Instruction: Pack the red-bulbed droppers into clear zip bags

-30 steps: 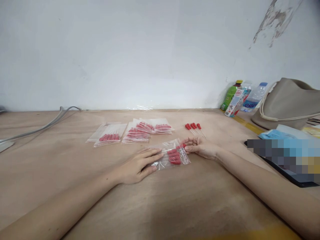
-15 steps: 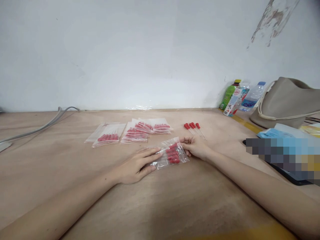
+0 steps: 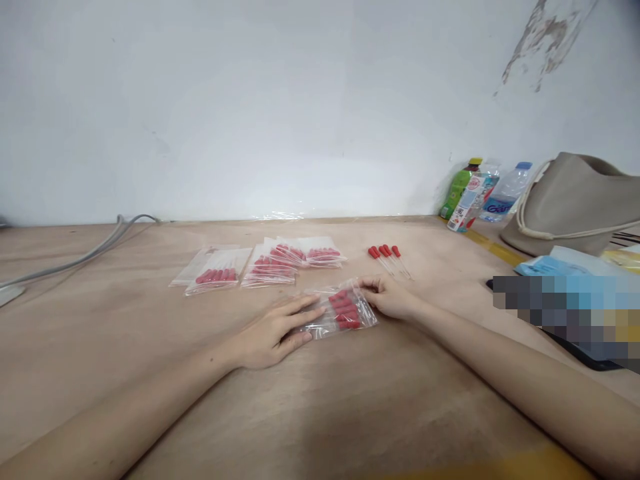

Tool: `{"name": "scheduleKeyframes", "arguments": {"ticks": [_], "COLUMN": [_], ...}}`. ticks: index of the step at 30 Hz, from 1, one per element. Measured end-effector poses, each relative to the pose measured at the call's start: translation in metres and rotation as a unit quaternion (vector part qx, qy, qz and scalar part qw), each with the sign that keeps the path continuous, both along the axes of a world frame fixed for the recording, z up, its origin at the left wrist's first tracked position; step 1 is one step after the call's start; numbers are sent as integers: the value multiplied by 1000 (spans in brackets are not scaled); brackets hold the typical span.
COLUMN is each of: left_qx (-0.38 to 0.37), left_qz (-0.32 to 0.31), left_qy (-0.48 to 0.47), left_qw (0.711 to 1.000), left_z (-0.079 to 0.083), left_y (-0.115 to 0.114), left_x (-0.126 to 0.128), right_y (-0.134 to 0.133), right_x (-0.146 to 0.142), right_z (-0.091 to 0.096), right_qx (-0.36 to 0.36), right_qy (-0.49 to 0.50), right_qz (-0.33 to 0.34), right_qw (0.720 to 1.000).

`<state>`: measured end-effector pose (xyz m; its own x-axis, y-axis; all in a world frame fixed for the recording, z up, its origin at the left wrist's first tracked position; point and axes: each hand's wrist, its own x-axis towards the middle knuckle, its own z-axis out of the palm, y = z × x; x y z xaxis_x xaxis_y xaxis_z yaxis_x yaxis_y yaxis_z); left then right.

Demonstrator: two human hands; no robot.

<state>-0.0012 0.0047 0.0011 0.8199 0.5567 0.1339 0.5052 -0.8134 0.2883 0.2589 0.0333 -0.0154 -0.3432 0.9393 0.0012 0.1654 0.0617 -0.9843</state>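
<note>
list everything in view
clear bag: one, transparent, centre
bagged droppers: about five, red, inside
loose droppers: about five, red, right of centre
filled bags: several, clear, centre-left
table: one, brown, foreground
wall: one, white, back
bottles: several, green and clear, back right
container: one, multicoloured, by bottles
large bag: one, greyish, right
packets: count unclear, blue, right
flat object: one, dark, right
cable: count unclear, grey, left
strips: two visible, yellow, right
left hand: one, bare, on clear bag
right hand: one, bare, at clear bag's edge

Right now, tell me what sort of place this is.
Probably an informal workspace: clear bags and loose red-topped droppers lie on a wooden tabletop, with drink bottles nearby.
</note>
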Motion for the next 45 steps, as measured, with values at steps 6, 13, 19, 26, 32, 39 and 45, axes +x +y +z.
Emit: {"name": "scheduleKeyframes", "arguments": {"ticks": [6, 13, 19, 26, 32, 39, 45], "left_qx": [8, 31, 27, 27, 27, 90, 282], "left_qz": [-7, 19, 85, 79, 80, 77, 272], "left_qy": [0, -32, -38, 6, 9, -67, -221], "left_qw": [1000, 999, 995, 996, 996, 991, 893], "left_z": [0, 0, -3, -7, -6, -6, 11], "left_y": [2, -2, -1, 3, 4, -1, 24], "left_x": [0, 0, -1, -1, -2, -1, -22], "right_y": [-2, -10, 12, 47, 67, 49, 33], "right_x": [3, -3, 36, 16, -33, -9, 25], "right_z": [7, 13, 44, 48, 20, 9, 14], "right_qx": [-62, -116, -133, -47, -141, -224, 133], "right_qy": [-14, 89, 168, 347, 318, 143, -225], "right_qz": [-74, 22, -19, -188, -283, -207, -279], "right_qw": [995, 989, 977, 918, 894, 942, 924]}}
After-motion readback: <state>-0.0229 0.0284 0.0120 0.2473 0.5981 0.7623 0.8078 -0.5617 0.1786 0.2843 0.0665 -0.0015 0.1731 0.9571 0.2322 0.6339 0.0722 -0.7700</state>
